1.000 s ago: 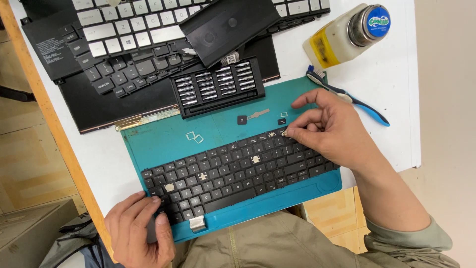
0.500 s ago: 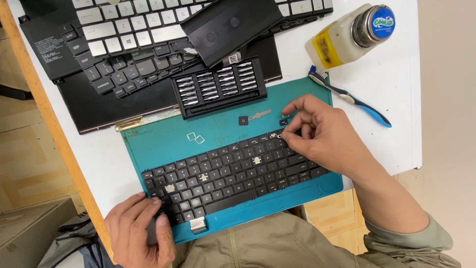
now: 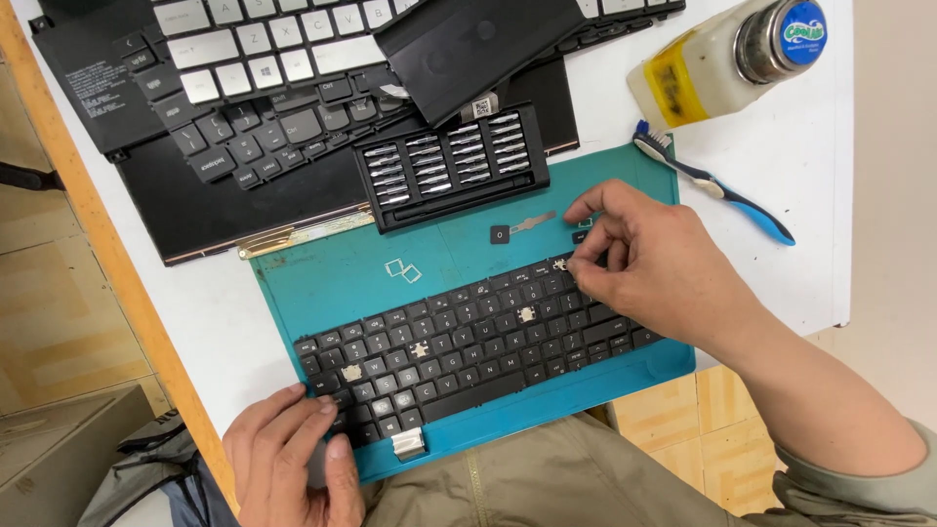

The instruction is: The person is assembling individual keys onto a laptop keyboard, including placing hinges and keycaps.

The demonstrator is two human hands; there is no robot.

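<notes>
A black laptop keyboard [image 3: 468, 342] with a few keycaps off lies tilted on a teal work mat [image 3: 332, 273]. My left hand [image 3: 293, 459] presses down on its near-left corner, fingers on the keys. My right hand [image 3: 654, 263] hovers over the keyboard's far-right end, thumb and forefinger pinched at a bare key socket [image 3: 561, 264]; whether a small part is between them I cannot tell. A loose black keycap [image 3: 500, 234] and a small metal strip [image 3: 532, 222] lie on the mat just left of that hand. Two white hinge clips [image 3: 402, 270] lie further left.
A black tray of screwdriver bits [image 3: 449, 164] sits at the mat's far edge. Behind it lie stacked keyboards [image 3: 254, 68] and a laptop shell [image 3: 224, 205]. A blue-handled toothbrush [image 3: 712, 183] and a pale bottle [image 3: 722, 60] are at the right. The table edge [image 3: 107, 263] runs down the left.
My right hand has drawn back toward the keyboard's top edge, and its fingers have closed into a pinch over the bare socket. My left hand has stayed put.
</notes>
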